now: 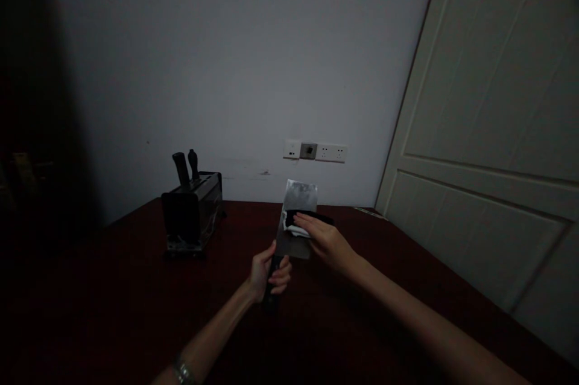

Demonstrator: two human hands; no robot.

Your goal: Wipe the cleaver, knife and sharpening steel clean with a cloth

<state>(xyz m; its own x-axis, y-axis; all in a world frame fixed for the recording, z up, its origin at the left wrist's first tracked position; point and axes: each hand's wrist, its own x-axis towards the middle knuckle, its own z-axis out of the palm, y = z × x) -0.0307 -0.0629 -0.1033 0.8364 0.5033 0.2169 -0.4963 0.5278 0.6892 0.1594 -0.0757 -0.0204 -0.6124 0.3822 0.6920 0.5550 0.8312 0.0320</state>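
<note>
My left hand (270, 274) is wrapped round the black handle of a cleaver (302, 195), whose broad metal blade points away from me above the dark red table. Against the flat of the blade, my right hand (326, 239) presses a folded black-and-white cloth (297, 230). Its fingers lie over the cloth, and the thumb is hidden. The cloth covers the middle of the blade; the far end and the part near the handle show.
A knife block (192, 210) with two dark handles sticking out stands on the table (239, 225) at the left. Wall sockets (331, 152) sit on the pale wall behind. A white panelled door (488, 131) rises along the right side.
</note>
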